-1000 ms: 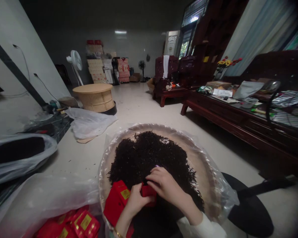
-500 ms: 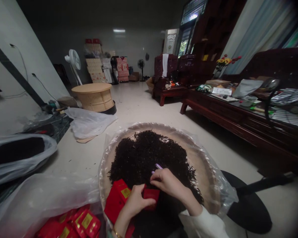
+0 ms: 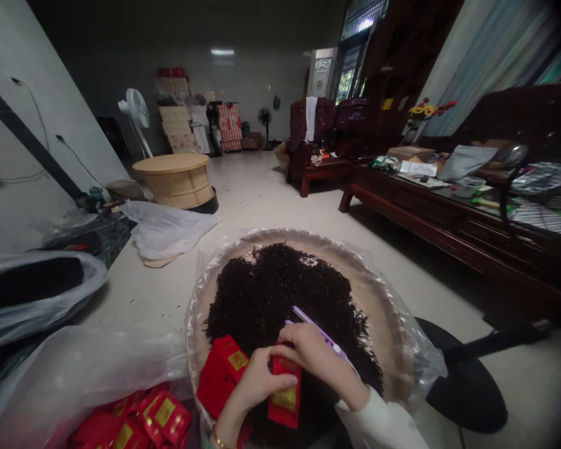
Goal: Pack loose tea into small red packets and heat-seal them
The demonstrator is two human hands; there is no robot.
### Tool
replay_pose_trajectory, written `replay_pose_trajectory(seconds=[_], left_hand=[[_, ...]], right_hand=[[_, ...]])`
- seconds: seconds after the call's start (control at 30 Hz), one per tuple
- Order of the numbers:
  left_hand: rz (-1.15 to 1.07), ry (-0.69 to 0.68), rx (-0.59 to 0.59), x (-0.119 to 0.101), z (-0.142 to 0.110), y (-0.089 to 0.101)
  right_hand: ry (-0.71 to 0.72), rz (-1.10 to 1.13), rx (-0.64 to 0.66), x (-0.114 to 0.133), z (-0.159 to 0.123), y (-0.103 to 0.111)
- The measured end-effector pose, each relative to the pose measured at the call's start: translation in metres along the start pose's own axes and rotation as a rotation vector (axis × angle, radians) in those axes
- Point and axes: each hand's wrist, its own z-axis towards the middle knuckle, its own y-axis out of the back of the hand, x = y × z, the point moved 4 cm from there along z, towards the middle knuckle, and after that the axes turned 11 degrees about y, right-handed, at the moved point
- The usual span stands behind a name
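Note:
A small red packet [image 3: 284,399] with a gold label stands over dark dried leaves, apparently tea [image 3: 280,284]. My left hand [image 3: 258,377] is closed around the packet's left side, thumb across its front. My right hand [image 3: 311,349] has its fingers bent at the packet's top edge, pinching it. Along the right hand runs a slim purple two-pronged tool [image 3: 322,335], like tweezers or a bag clip; how it is held is partly hidden. The leaves lie on a round, plastic-lined tray [image 3: 388,324]. More red packets [image 3: 222,368] lie by my left wrist.
At lower left, a plastic bag [image 3: 116,355] holds several red packets. Another bag [image 3: 91,284] of dark contents lies beyond it. A black round stand base [image 3: 467,393] is right of the tray, near a long wooden table [image 3: 430,218]. A round woven drum [image 3: 172,181] stands ahead.
The red packet has turned so its gold-labelled front faces me. My right hand has come onto its top edge, and more of the purple tool shows.

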Motion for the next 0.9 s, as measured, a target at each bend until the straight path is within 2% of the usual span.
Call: replay_pose_trajectory(seconds=[0.07,0.17,0.27,0.47,0.63,0.8,0.83,0.9], left_hand=[[-0.143,0.031,0.037,0.005,-0.001,-0.003],[-0.348,0.158,0.099,0.018,-0.003,-0.011],[-0.411,0.266,0.119,0.027,-0.004,-0.019],[-0.356,0.264,0.169,0.018,-0.006,-0.023],[-0.531,0.286,0.270,0.020,-0.005,-0.030],[-0.640,0.334,0.157,0.033,0.001,-0.028],[-0.651,0.337,0.127,0.035,0.002,-0.026],[-0.674,0.331,0.073,0.037,0.003,-0.021]], right_hand=[[0.002,0.023,-0.023,-0.005,0.001,0.000],[0.010,0.053,-0.061,-0.013,-0.001,0.000],[0.025,0.060,-0.054,-0.019,-0.003,-0.005],[-0.054,0.122,-0.081,-0.031,-0.011,-0.013],[-0.121,0.159,-0.112,-0.043,-0.013,-0.016],[-0.279,-0.049,-0.279,-0.065,-0.024,0.001],[-0.308,-0.119,-0.278,-0.070,-0.030,0.003],[-0.357,-0.236,-0.196,-0.077,-0.041,0.000]])
